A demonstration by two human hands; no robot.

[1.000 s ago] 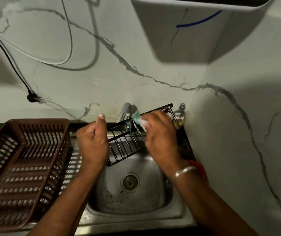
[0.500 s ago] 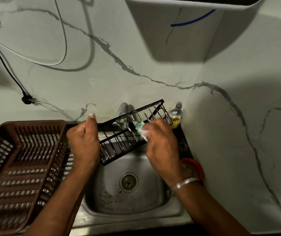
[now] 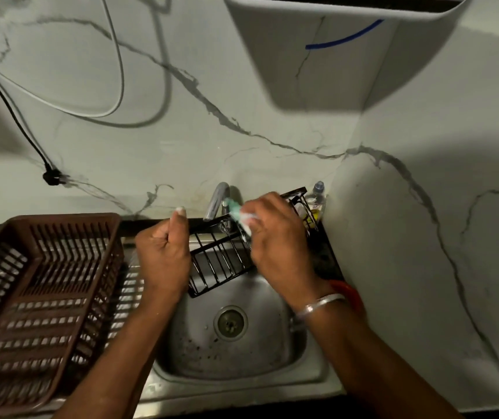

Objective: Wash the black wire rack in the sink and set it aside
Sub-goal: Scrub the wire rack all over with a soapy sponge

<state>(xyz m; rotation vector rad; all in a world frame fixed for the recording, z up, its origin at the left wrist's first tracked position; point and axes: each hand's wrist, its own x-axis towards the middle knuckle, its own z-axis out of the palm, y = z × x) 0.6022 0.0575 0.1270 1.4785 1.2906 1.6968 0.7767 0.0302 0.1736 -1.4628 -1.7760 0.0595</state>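
Note:
The black wire rack (image 3: 221,261) is held tilted over the steel sink (image 3: 230,346). My left hand (image 3: 163,255) grips its left end, thumb up. My right hand (image 3: 278,240) holds a green and white scrubber (image 3: 237,213) against the rack's upper rail, just below the tap (image 3: 218,201). The right hand covers the rack's middle; its far right end shows by the wall corner.
A brown plastic dish basket (image 3: 39,297) stands on the drainboard left of the sink. A small bottle (image 3: 316,201) stands in the back right corner. A red object (image 3: 352,294) lies at the sink's right edge, behind my wrist. Cables hang on the marble wall.
The rack has dropped and shifted slightly right under the tap. My right hand has slid the scrubber up along the top rail. My left hand keeps its grip.

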